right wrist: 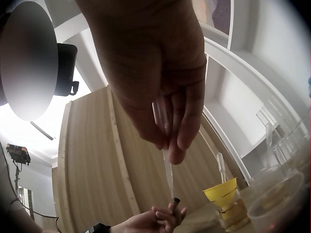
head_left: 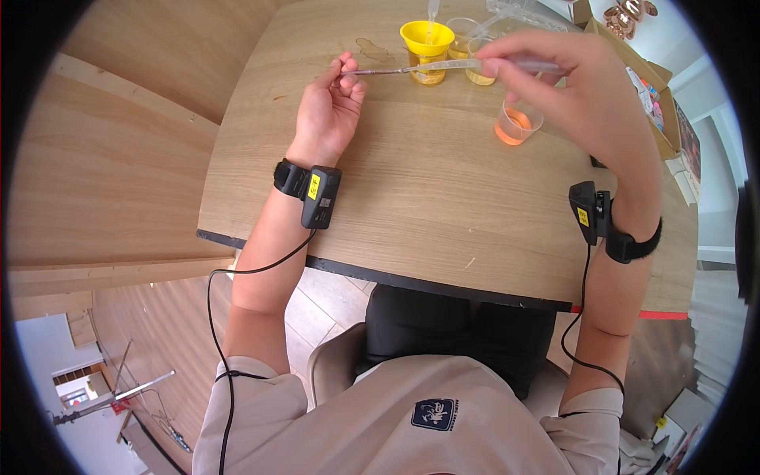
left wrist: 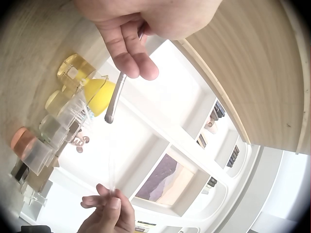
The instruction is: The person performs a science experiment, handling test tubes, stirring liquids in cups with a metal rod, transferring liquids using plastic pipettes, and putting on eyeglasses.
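My left hand (head_left: pixel 326 119), palm up, pinches a slim metallic tube (left wrist: pixel 115 99) between thumb and fingers. Its dark end points right, towards my right hand (head_left: pixel 586 87). That hand holds a clear plastic dropper pipette (head_left: pixel 447 66) by its bulb end, partly hidden by the fingers. The pipette's narrow tip meets the tube's end in the head view. Behind them, a yellow funnel (head_left: pixel 427 49) sits on a clear container (head_left: pixel 428 77) of yellow liquid, with another pipette (head_left: pixel 432 14) standing in it. Below my right hand stands a clear cup (head_left: pixel 530 127) with orange liquid.
Clear cups (head_left: pixel 480 77) with pale yellow liquid stand right of the funnel. A cardboard box (head_left: pixel 669 119) with small items is at the table's right edge. A wet patch (head_left: pixel 374 51) marks the wooden table (head_left: pixel 427 198). Cables hang from both wrist cameras.
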The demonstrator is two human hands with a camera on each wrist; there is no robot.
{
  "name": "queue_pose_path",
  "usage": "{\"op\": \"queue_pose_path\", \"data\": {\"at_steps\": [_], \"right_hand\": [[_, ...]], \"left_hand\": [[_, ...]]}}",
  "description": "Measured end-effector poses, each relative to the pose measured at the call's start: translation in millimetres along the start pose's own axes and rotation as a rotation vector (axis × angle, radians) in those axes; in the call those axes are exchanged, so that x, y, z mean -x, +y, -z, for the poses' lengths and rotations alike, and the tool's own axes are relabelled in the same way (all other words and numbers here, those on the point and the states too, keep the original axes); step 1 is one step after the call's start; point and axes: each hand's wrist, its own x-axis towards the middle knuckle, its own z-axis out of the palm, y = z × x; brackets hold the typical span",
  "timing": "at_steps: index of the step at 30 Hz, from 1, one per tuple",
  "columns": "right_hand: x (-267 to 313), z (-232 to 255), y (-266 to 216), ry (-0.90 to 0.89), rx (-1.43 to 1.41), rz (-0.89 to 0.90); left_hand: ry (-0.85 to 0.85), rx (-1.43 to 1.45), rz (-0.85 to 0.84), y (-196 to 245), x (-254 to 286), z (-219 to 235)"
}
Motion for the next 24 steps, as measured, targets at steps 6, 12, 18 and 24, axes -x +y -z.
{"op": "queue_pose_path", "data": {"at_steps": [6, 12, 18, 24], "right_hand": [[-0.5, -1.6, 2.5, 0.015, 0.008, 0.009], [-0.5, -2.8, 2.5, 0.015, 0.005, -0.001], [-0.7, -2.2, 3.2, 0.009, 0.007, 0.017], [-1.7, -3.0, 1.4, -0.008, 0.007, 0.013]], "left_hand": [[-0.011, 0.009, 0.004, 0.0, -0.3, 1.2], [-0.027, 0.005, 0.002, 0.3, -0.4, 2.3], [-0.023, 0.008, 0.008, 0.4, -0.8, 2.1], [-0.017, 0.007, 0.006, 0.3, 0.2, 1.2]]}}
